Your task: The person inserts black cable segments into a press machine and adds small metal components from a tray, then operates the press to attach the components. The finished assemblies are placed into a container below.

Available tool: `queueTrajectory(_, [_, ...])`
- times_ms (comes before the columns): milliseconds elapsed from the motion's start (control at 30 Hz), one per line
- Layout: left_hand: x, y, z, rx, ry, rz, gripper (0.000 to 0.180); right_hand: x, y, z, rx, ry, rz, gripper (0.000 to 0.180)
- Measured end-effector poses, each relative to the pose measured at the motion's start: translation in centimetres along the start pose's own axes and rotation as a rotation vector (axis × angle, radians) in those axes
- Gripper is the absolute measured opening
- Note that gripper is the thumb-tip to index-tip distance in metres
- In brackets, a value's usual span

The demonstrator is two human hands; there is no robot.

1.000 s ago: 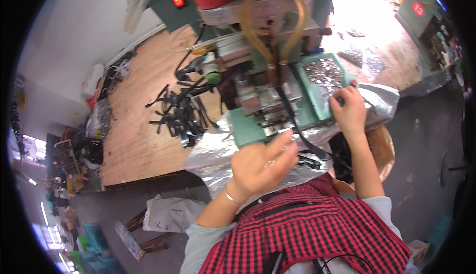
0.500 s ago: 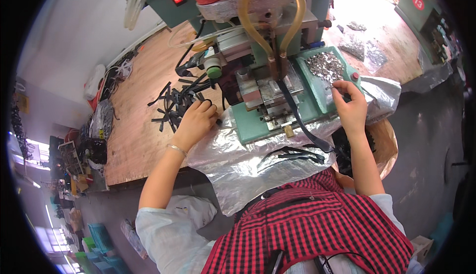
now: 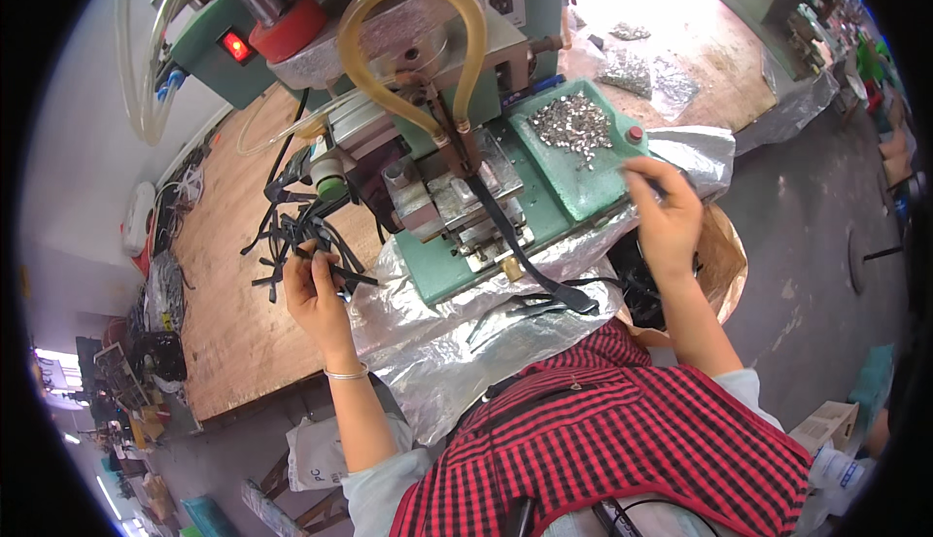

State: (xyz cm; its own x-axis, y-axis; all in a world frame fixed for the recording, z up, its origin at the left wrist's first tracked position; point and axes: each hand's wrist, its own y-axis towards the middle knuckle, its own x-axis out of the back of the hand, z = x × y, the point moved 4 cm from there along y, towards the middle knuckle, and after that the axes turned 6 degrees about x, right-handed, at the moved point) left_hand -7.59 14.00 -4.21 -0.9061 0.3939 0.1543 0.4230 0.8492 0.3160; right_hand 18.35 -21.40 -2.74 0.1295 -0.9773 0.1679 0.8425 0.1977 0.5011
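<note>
At the left, my left hand (image 3: 321,306) is closed at the near side of a tangled pile of short black straps (image 3: 292,231); one strap runs out from between its fingers. My right hand (image 3: 671,221) is raised beside the right edge of a green tray (image 3: 588,192), with thumb and forefinger pinched together. Whatever sits in that pinch is too small and blurred to make out. Many small silvery metal pieces (image 3: 571,124) lie heaped in the tray. Between my hands stands a green press machine (image 3: 428,279), and a long black strap (image 3: 520,250) hangs from its middle toward me.
A yellowish hose (image 3: 476,36) loops above the press, near a lit red switch (image 3: 235,46). Silver sheeting (image 3: 418,362) drapes over the table's front edge. An open brown paper bag (image 3: 727,270) stands at the right. Another green machine (image 3: 753,2) is farther back.
The whole view has shifted and tilted. My left hand's fingers now pinch a strap at the near side of the pile. My right hand has drawn back from the metal pieces past the tray's edge.
</note>
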Motion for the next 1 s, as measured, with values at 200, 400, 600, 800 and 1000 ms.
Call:
queueTrajectory(200, [-2.0,0.0,3.1,0.115,-0.143,0.027,0.017,-10.0,3.8,5.8,0.26,0.199,0.214,0.015])
queueTrajectory(400, [-2.4,-1.8,0.8,0.09,-0.106,-0.04,0.02,-12.5,1.5,5.5,0.003,0.532,0.119,0.027])
queueTrajectory(600, [-5.7,-3.7,-11.0,-0.395,-0.156,-0.076,0.009,-12.2,1.7,8.3,-0.072,0.605,0.182,0.033])
queueTrajectory(800, [-9.8,-6.5,-14.9,-1.048,0.35,0.252,0.03,-10.2,0.8,11.1,-0.001,0.528,0.326,0.056])
queueTrajectory(1000, [-13.3,-7.3,-14.1,-1.15,0.327,0.28,0.03,-6.9,6.4,2.2,-0.063,0.226,0.214,0.047])
